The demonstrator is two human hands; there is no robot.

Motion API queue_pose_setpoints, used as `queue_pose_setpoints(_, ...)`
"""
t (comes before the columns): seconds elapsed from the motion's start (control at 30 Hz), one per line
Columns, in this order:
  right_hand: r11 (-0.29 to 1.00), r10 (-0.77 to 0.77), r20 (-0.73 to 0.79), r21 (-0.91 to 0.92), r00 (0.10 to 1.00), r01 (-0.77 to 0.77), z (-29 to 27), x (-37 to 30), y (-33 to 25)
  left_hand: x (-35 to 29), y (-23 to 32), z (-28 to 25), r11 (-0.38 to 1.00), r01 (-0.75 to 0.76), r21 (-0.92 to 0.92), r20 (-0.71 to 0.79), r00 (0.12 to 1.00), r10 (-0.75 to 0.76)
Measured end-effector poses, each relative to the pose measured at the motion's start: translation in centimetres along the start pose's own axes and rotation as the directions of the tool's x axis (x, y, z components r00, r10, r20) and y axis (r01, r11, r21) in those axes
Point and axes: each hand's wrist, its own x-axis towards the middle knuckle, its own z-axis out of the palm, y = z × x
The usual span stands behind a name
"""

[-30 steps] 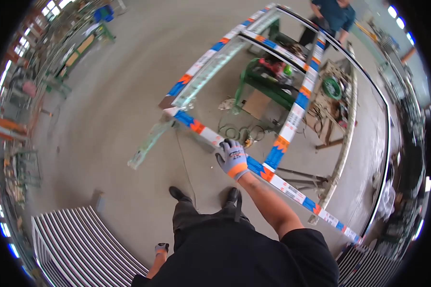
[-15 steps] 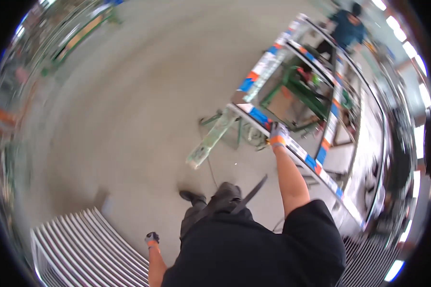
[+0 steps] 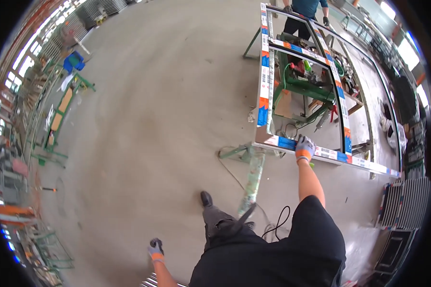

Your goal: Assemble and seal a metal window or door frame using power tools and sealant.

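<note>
Since a moment ago the view has swung, and the big metal frame [image 3: 263, 81] with blue, orange and white tape on its bars now stands up the right side instead of running slantwise across the middle. It rests on green trestles [image 3: 299, 88] over a grey concrete floor [image 3: 153, 119]. Another person [image 3: 304, 14] stands at its far end. The right hand [image 3: 304, 147], in a grey glove with an orange cuff, stays closed over the frame's near bar. The left hand [image 3: 154, 248], gloved alike, hangs low by the hip; whether it grips anything I cannot tell.
</note>
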Motion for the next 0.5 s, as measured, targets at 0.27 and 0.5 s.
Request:
queue_pose_setpoints(0.27, 0.981, 0.128, 0.074, -0.153, 0.989, -0.116, -1.5, 0.3, -0.9, 8.2, -0.6, -0.3, 0.786, 0.617, 0.039, 0.156, 0.773, -0.615)
queue_pose_setpoints(0.5, 0.939, 0.250, 0.017, -0.250, 0.968, -0.238, 0.1, 1.2, -3.3, 24.7, 8.3, 8.1, 0.862, 0.367, 0.349, 0.427, 0.756, -0.495)
